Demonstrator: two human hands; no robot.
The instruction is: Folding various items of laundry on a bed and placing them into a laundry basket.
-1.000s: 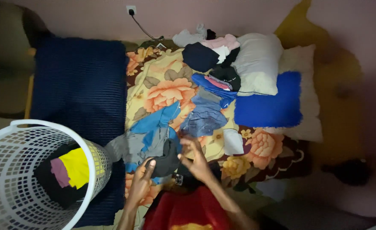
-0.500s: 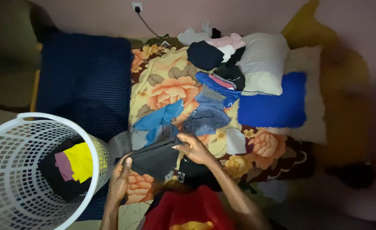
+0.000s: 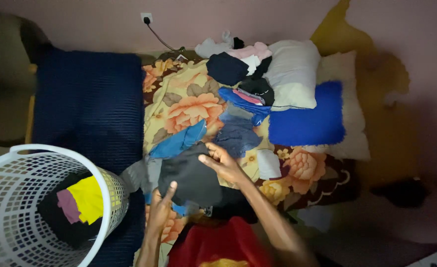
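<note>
Spread flat on the floral bedsheet (image 3: 189, 106), just beyond the red-clothed lap at the bottom edge: a dark grey garment (image 3: 191, 178). Pinched at its near-left corner by the left hand (image 3: 161, 210), thumb up over the cloth, fingers tucked beneath. Gripped at its far-right edge by the right hand (image 3: 221, 163), fingers curled over the fabric, thumb pointing left.

Touching the garment's far-left side: a light blue piece of clothing (image 3: 176, 143). Peeking out to its left: a paler grey cloth (image 3: 137, 175). Just beyond the right hand: a crumpled blue-grey denim item (image 3: 236, 136). Further off in the same direction: a heap of black, pink, white and blue clothes (image 3: 243, 74), resting against a white pillow (image 3: 292, 74) and a bright blue pillow (image 3: 307, 118).

Well to the garment's left, off the bed: a white plastic laundry basket (image 3: 10, 207), with black, yellow (image 3: 87, 198) and mauve items inside. Between basket and bedsheet: a navy textured blanket (image 3: 87, 101).
</note>
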